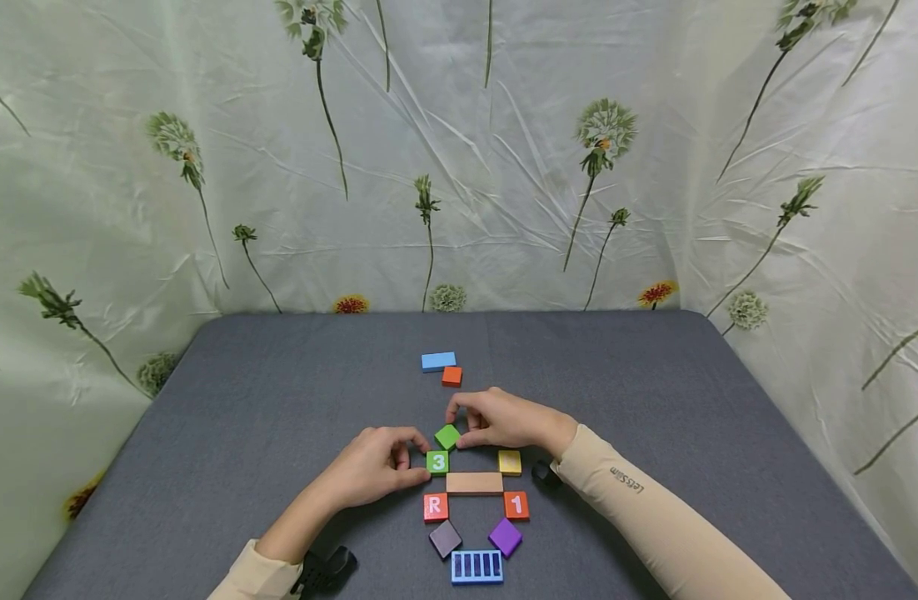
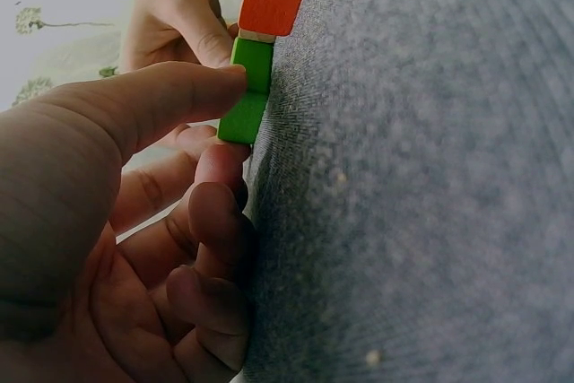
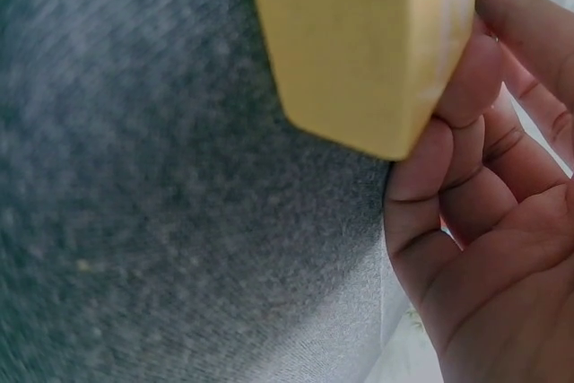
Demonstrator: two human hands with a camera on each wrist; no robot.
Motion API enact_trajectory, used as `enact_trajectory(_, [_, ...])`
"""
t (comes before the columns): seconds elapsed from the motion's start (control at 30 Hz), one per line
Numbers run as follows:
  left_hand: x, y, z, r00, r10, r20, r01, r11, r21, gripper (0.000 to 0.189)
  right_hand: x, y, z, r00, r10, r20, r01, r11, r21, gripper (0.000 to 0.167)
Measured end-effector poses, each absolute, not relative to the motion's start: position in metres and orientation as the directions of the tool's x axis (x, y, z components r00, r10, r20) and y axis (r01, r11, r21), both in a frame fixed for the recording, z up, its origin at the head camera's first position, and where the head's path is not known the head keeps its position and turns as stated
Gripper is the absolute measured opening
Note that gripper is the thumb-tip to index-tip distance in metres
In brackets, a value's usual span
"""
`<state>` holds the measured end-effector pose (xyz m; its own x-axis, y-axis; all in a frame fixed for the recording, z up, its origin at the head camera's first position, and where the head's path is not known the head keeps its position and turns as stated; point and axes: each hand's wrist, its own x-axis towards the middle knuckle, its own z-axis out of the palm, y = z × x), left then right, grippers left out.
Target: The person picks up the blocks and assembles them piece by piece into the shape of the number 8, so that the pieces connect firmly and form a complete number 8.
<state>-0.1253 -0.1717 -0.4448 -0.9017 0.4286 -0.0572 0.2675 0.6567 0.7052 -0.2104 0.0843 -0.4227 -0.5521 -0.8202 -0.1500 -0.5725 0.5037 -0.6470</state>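
Note:
My left hand (image 1: 372, 467) pinches a green block marked 3 (image 1: 437, 462) between thumb and index finger, its other fingers curled below. My right hand (image 1: 507, 419) holds a plain green block (image 1: 447, 437) by thumb and index finger; that block is turned cornerwise and meets the top of the 3 block. In the left wrist view, the left thumb (image 2: 193, 96) lies against the green side of the block. Close to the right hand is a yellow block (image 3: 350, 42), which the right wrist view shows large beside the curled fingers.
Below lie a long wooden block (image 1: 475, 483), a red R block (image 1: 436, 507), a red 1 block (image 1: 516, 506), a grey-purple block (image 1: 446, 539), a purple block (image 1: 506, 537) and a blue barred block (image 1: 477, 567). Farther back are a light-blue block (image 1: 438, 362) and an orange-red block (image 1: 451, 377).

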Motion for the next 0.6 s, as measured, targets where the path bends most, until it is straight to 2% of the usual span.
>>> enact_trajectory(0.6, [-0.1249, -0.1707, -0.4447, -0.903, 0.426, -0.055, 0.27, 0.663, 0.698, 0.025, -0.2101, 0.0844, -0.4215, -0.543, -0.828, -0.143, -0.585, 0.494, -0.643, 0.026])
